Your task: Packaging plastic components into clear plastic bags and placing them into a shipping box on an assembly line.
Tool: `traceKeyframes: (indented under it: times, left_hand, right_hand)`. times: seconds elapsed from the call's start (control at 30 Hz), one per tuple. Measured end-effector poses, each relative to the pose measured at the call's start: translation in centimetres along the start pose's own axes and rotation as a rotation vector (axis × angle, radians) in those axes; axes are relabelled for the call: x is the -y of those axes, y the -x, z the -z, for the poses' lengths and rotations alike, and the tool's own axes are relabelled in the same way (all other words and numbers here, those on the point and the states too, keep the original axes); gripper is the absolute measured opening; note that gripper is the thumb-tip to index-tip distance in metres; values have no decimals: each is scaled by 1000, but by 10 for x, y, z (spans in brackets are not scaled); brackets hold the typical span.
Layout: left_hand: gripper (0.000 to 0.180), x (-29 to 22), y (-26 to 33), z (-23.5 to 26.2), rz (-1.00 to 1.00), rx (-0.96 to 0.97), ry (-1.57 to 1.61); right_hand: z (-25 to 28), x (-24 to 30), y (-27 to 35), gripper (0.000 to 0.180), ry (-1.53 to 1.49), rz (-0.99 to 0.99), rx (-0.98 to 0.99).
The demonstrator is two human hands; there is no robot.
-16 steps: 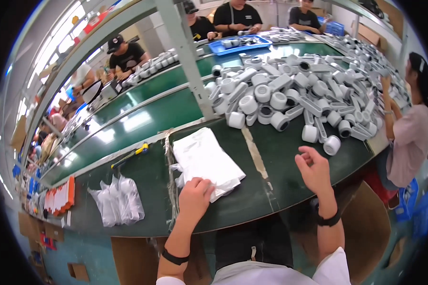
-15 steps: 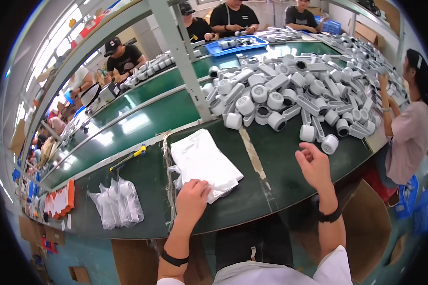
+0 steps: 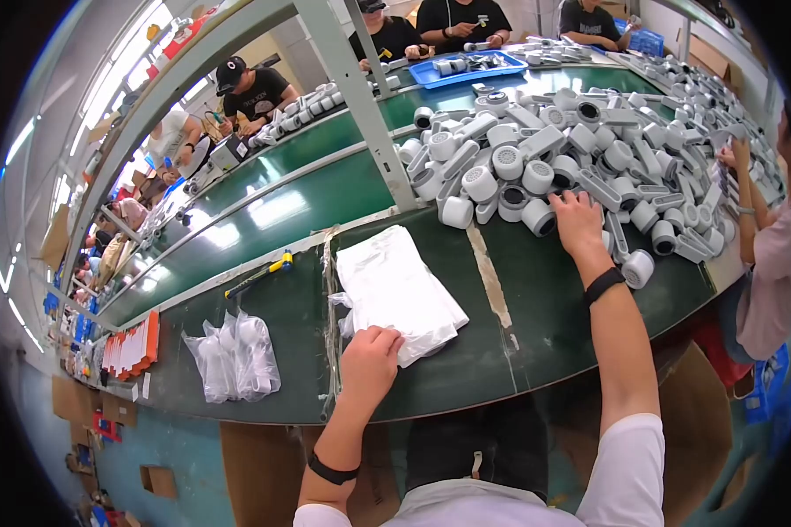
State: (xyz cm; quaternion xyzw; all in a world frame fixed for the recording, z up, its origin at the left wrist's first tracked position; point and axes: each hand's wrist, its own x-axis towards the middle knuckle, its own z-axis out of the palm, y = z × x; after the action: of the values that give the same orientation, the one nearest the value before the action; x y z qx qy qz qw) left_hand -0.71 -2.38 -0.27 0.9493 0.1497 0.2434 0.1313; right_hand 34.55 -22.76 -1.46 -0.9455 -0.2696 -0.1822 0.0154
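My left hand (image 3: 369, 362) has its fingers pinched together on the near left edge of a stack of white plastic bags (image 3: 400, 285). Out over the front of a large heap of grey-white plastic devices (image 3: 508, 162), each with a round grilled head and a flat handle, my right hand (image 3: 580, 224) reaches with fingers apart, touching the pieces there. Its fingertips are partly lost among them. One device (image 3: 637, 268) lies by my right wrist. Left of the stack are several bagged devices (image 3: 237, 358) in clear plastic.
A yellow and black hand tool (image 3: 259, 274) lies behind the bagged devices. Orange and white boxes (image 3: 132, 347) stand at the left end. A metal post (image 3: 360, 110) rises at the table's far edge. A blue tray (image 3: 468, 68) sits farther back. Co-workers sit across and at right.
My right hand has moved forward and left, from above the table's front onto the heap. The left hand stays at the bags' edge. The whole view has shifted slightly.
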Motion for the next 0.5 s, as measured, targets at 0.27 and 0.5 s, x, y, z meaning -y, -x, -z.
traceKeyframes:
  times: [0.27,0.5]
  left_hand:
    - [14,3,-7,4,114,-102,216]
    - [20,-7,-11,12,-28,-96,85]
  right_hand:
    - [5,7,-6,21,-105,91,83]
    - [66,28,28,27,-497,336,-360]
